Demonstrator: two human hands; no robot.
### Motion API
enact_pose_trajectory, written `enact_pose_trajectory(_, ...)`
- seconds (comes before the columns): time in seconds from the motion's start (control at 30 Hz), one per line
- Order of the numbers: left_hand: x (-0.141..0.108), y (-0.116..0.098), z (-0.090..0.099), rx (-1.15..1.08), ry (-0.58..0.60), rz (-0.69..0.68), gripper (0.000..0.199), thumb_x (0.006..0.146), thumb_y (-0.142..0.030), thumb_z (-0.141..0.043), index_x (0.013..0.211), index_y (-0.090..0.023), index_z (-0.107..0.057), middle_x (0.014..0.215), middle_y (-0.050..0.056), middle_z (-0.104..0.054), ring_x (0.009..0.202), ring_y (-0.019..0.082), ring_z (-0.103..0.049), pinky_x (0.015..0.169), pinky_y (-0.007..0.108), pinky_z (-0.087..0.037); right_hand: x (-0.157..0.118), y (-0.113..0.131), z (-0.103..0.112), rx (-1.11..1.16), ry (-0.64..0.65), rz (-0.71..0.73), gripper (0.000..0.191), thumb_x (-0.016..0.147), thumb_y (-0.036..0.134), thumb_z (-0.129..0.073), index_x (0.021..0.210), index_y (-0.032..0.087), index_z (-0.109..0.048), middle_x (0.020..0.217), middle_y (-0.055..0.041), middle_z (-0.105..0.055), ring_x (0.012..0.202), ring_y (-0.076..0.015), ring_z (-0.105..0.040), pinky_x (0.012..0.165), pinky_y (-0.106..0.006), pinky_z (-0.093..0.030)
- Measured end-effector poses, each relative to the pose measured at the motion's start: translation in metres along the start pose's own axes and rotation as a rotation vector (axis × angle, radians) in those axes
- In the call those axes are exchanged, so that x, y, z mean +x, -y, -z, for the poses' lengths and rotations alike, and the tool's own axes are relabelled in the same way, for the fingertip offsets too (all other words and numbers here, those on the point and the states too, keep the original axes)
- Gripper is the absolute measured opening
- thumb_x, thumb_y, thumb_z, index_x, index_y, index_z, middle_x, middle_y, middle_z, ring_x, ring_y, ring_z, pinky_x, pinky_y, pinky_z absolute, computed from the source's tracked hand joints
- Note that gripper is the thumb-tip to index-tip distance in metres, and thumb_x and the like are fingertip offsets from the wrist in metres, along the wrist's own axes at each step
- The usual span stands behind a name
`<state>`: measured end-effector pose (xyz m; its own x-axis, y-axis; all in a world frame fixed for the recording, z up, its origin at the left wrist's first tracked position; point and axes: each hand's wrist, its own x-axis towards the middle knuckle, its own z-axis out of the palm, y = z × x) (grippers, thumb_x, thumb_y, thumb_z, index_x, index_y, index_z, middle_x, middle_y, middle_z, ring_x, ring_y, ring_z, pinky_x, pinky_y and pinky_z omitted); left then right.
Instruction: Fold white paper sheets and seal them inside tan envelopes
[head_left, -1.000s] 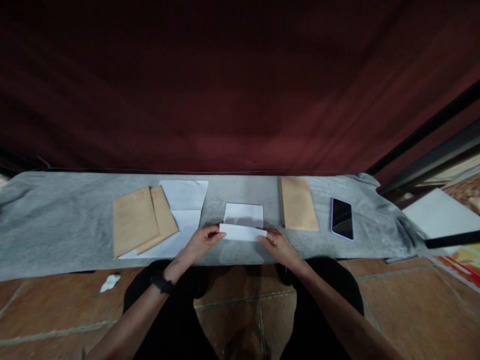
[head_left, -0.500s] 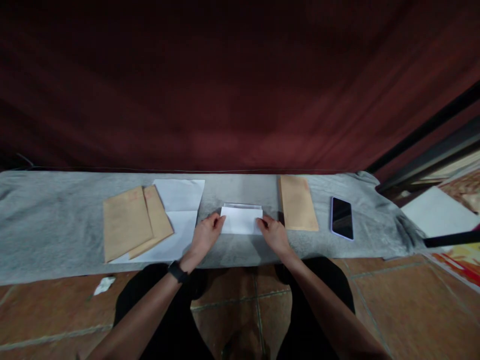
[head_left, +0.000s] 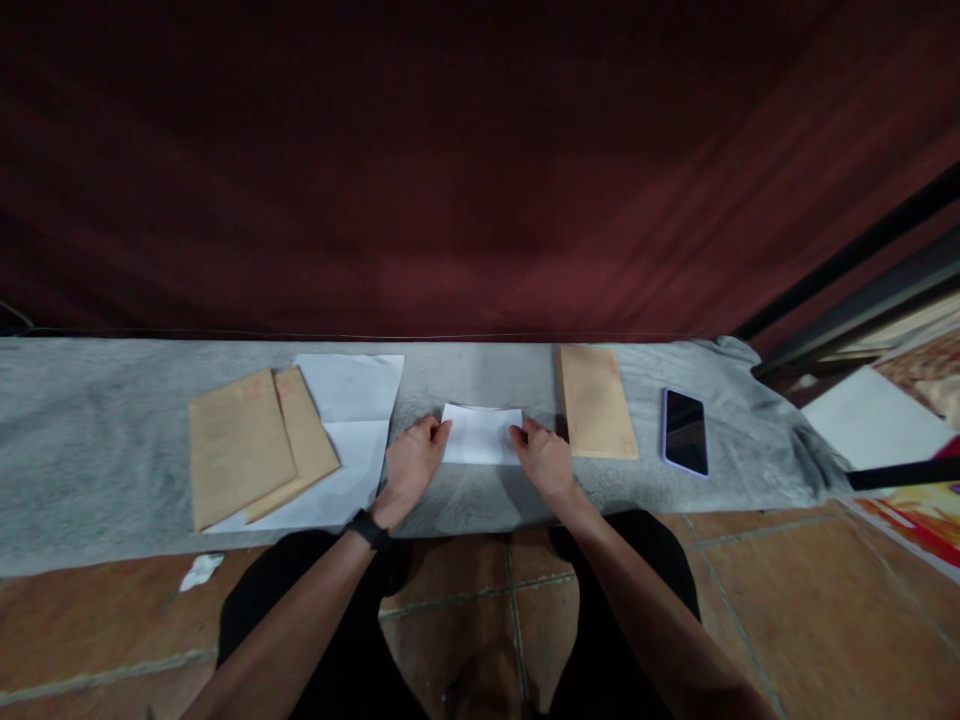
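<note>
A folded sheet of white paper (head_left: 481,436) lies in front of me on the grey cloth. My left hand (head_left: 417,456) grips its left edge, thumb on top and fingers curled at the side. At the right edge my right hand (head_left: 543,458) pinches the paper in the same way. The paper's upper edge bows slightly, and its upper and lower layers nearly line up. Just beyond my right hand lie brown envelopes (head_left: 598,405), stacked flat. To the left of my left hand, a creased white sheet (head_left: 358,440) lies partly under two brown envelopes (head_left: 241,445).
The grey cloth (head_left: 480,505) covers a long, narrow surface across my knees. A phone (head_left: 685,432) rests on it at the right. Behind hangs a dark red curtain (head_left: 465,220). Crumpled white tissue (head_left: 201,572) lies on the tiled floor (head_left: 450,630).
The paper's upper flap has moved up towards its far edge, covering the strip of lower layer that showed before. Both hands keep their hold; the view has shifted slightly.
</note>
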<state>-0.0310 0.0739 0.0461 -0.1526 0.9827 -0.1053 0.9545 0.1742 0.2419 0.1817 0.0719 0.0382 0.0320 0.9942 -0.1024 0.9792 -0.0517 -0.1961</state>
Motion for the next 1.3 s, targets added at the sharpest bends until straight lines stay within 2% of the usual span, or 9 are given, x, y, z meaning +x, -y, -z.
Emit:
enact_pose_trajectory(0.2,0.003,-0.003,-0.003,0.054,-0.028,0.021,0.042,0.101,-0.049,-0.04,0.1,-0.021,-0.071,0.088,0.011,-0.077,0.08,0.025,-0.072,0.064,0.029,-0.045,0.0,-0.001,-0.006,-0.049,-0.073,0.015,0.039,0.105,0.044,-0.043,0.114,0.013,-0.064,0.085,-0.0154,-0.077,0.08,-0.0227,-0.075,0.074,-0.028,-0.053)
enact_pose_trajectory(0.3,0.002,-0.004,-0.003,0.082,-0.025,0.016,0.043,0.102,-0.05,-0.039,0.102,-0.02,-0.07,0.087,0.011,-0.077,0.081,0.025,-0.073,0.067,0.029,-0.047,-0.001,-0.002,-0.007,-0.022,-0.115,0.042,0.036,0.105,0.041,-0.042,0.119,0.012,-0.06,0.09,-0.016,-0.076,0.082,-0.0238,-0.074,0.077,-0.031,-0.053)
enact_pose_trajectory(0.43,0.0,-0.005,-0.003,0.108,-0.016,-0.007,0.045,0.103,-0.049,-0.036,0.107,-0.019,-0.069,0.089,0.013,-0.077,0.083,0.026,-0.074,0.069,0.031,-0.049,-0.005,0.001,-0.006,0.047,-0.216,0.162,0.036,0.104,0.033,-0.042,0.129,0.012,-0.057,0.117,-0.0202,-0.07,0.109,-0.0308,-0.066,0.096,-0.044,-0.049)
enact_pose_trajectory(0.5,-0.001,-0.005,-0.004,0.119,-0.021,-0.008,0.046,0.103,-0.049,-0.035,0.109,-0.018,-0.068,0.088,0.014,-0.077,0.083,0.027,-0.074,0.07,0.031,-0.049,-0.008,0.006,-0.009,0.087,-0.243,0.291,0.041,0.104,0.032,-0.041,0.138,0.012,-0.053,0.135,-0.0199,-0.062,0.126,-0.0323,-0.056,0.106,-0.049,-0.043)
enact_pose_trajectory(0.6,-0.002,-0.006,-0.005,0.127,-0.034,-0.021,0.047,0.103,-0.049,-0.033,0.11,-0.018,-0.067,0.088,0.014,-0.077,0.083,0.028,-0.075,0.069,0.032,-0.049,-0.016,0.016,-0.018,0.13,-0.224,0.507,0.049,0.105,0.033,-0.039,0.15,0.014,-0.043,0.156,-0.0139,-0.045,0.144,-0.0287,-0.039,0.118,-0.049,-0.031)
enact_pose_trajectory(0.7,-0.002,-0.006,-0.006,0.128,-0.036,-0.031,0.047,0.104,-0.049,-0.032,0.111,-0.018,-0.067,0.089,0.015,-0.077,0.084,0.028,-0.075,0.069,0.032,-0.049,-0.023,0.022,-0.029,0.117,-0.185,0.614,0.055,0.105,0.035,-0.04,0.157,0.018,-0.034,0.164,-0.0094,-0.033,0.151,-0.0264,-0.029,0.123,-0.05,-0.025)
enact_pose_trajectory(0.97,-0.005,-0.008,-0.01,0.169,-0.058,-0.035,0.049,0.104,-0.046,-0.029,0.116,-0.015,-0.065,0.087,0.016,-0.077,0.082,0.029,-0.075,0.068,0.033,-0.05,-0.028,0.02,-0.043,0.064,-0.163,0.628,0.057,0.103,0.042,-0.05,0.155,0.022,-0.038,0.164,-0.0118,-0.03,0.15,-0.0288,-0.032,0.124,-0.055,-0.02)
enact_pose_trajectory(1.2,-0.005,-0.007,-0.012,0.172,-0.051,-0.042,0.048,0.104,-0.046,-0.029,0.123,-0.014,-0.059,0.085,0.015,-0.076,0.08,0.029,-0.075,0.068,0.033,-0.05,-0.031,0.02,-0.044,0.052,-0.171,0.619,0.058,0.103,0.044,-0.05,0.155,0.021,-0.037,0.165,-0.0137,-0.027,0.151,-0.0296,-0.029,0.123,-0.056,-0.019)
enact_pose_trajectory(1.3,-0.007,-0.006,-0.009,0.134,-0.083,-0.055,0.045,0.105,-0.042,-0.028,0.121,-0.014,-0.059,0.087,0.015,-0.075,0.083,0.03,-0.074,0.074,0.037,-0.052,-0.031,0.02,-0.043,0.057,-0.171,0.618,0.058,0.103,0.044,-0.049,0.155,0.021,-0.038,0.165,-0.0138,-0.027,0.151,-0.0297,-0.029,0.124,-0.056,-0.019)
